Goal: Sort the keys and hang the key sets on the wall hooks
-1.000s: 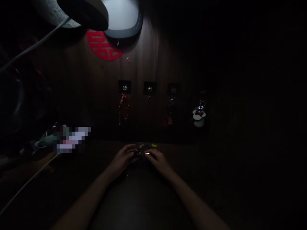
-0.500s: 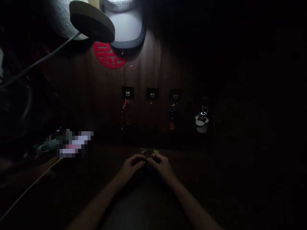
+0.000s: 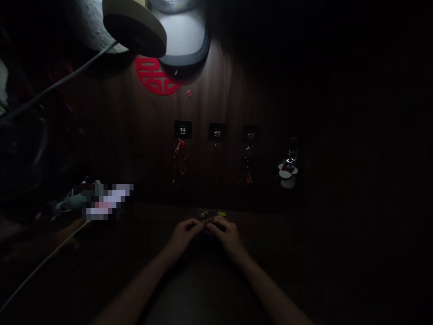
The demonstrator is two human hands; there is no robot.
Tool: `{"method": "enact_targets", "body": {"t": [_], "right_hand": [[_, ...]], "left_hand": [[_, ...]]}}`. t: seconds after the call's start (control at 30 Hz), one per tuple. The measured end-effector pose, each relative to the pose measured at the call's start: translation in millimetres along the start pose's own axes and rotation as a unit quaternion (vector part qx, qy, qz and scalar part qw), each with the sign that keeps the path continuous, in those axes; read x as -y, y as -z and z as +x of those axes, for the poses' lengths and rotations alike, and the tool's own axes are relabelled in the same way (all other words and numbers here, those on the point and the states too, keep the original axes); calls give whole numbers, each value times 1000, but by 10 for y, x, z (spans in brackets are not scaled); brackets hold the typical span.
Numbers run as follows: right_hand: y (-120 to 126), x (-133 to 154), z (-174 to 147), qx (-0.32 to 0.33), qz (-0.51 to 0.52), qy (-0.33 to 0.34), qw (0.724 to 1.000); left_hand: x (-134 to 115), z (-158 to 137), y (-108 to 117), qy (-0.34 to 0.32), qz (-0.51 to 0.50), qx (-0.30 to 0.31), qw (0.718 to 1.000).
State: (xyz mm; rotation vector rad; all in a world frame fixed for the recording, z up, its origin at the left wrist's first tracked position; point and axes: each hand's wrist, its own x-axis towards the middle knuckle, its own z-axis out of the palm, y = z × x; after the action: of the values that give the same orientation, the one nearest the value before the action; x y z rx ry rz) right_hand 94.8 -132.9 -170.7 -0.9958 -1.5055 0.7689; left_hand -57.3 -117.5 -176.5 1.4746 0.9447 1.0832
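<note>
In the dim middle of the head view, my left hand point(image 3: 186, 232) and my right hand point(image 3: 226, 230) meet at the fingertips. Both are closed in a pinch on a small glinting metal thing, which looks like a key ring point(image 3: 205, 222). Just beyond the fingers lie small metallic pieces point(image 3: 202, 211), perhaps keys, and a yellow-green tab point(image 3: 221, 213). Darkness and my fingers hide much of what I hold.
Black hooks point(image 3: 217, 131) line the dark wood panel, with a red-and-yellow hanging cord point(image 3: 179, 158) and a white bow charm point(image 3: 287, 171). A round lamp point(image 3: 134, 29), a cap point(image 3: 184, 36) and a red paper cutout point(image 3: 157, 81) are above. A white cable point(image 3: 43, 266) crosses the left.
The whole view has shifted slightly. The small pieces at my fingertips have turned a little, and the yellow-green tab sits slightly farther right. Both hands keep their pinch.
</note>
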Motion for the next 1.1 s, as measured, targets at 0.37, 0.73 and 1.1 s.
{"method": "enact_targets", "body": {"t": [0.37,0.73,1.1], "right_hand": [[293,7,120,-130,114,-69,983],[841,410,592,-263,61,2,963],[1135,969,1260,-260,5,40,965]], "left_hand": [[16,14,191,-87,157,-107,978],[78,16,304,-92,235,-82,964],[61,8,296,-86,240,-51,966]]}}
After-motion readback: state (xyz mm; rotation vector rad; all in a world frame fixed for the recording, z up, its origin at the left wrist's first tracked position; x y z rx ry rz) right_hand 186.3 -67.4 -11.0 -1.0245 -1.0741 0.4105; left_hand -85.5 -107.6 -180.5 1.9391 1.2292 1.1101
